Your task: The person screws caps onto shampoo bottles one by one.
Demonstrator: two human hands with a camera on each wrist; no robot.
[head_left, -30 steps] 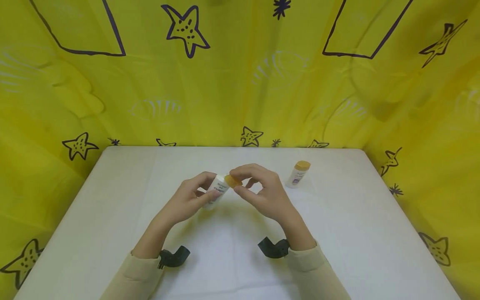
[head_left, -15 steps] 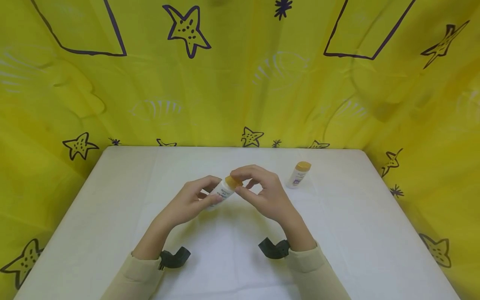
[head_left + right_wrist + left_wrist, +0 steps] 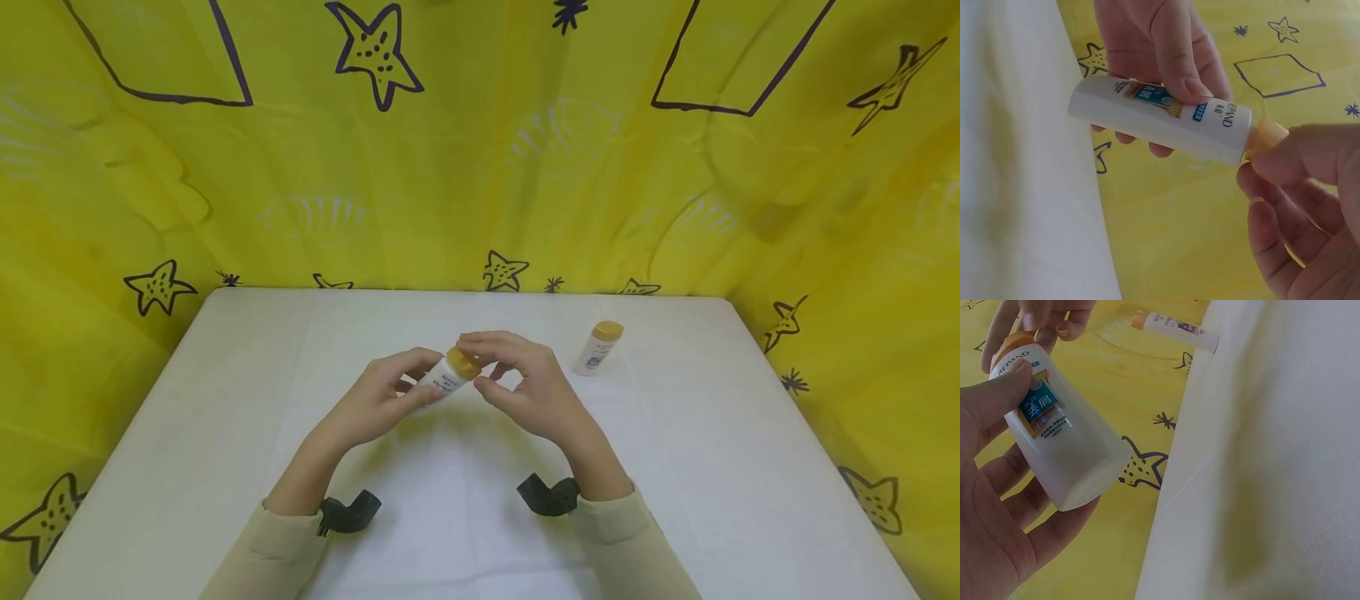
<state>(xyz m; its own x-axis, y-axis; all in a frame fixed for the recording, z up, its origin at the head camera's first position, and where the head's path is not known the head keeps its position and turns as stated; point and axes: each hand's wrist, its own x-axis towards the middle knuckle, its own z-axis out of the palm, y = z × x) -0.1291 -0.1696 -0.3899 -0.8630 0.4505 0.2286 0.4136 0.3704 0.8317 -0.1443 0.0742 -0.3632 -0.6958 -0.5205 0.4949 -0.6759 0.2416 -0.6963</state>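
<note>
A white shampoo bottle (image 3: 444,382) with an orange-yellow cap (image 3: 463,364) is held tilted above the table, its cap end up and to the right. My left hand (image 3: 375,406) grips the bottle's body, thumb across the printed front and fingers behind, as the left wrist view shows on the bottle (image 3: 1079,450). At the top end, my right hand (image 3: 528,383) has its fingertips on the cap. The right wrist view shows its fingers pinching the cap (image 3: 1265,137), which sits against the bottle's shoulder.
A second white bottle (image 3: 597,350) with an orange-yellow cap stands on the white-covered table (image 3: 720,433), right of and beyond my hands. Yellow patterned cloth (image 3: 450,167) hangs behind the table. Black wrist mounts (image 3: 349,511) stick out inward from both sleeves.
The cap stood angled at the bottle's top a second ago; now it lines up with the bottle. The bottle has tipped further right, and the right thumb has shifted slightly off the cap's near edge.
</note>
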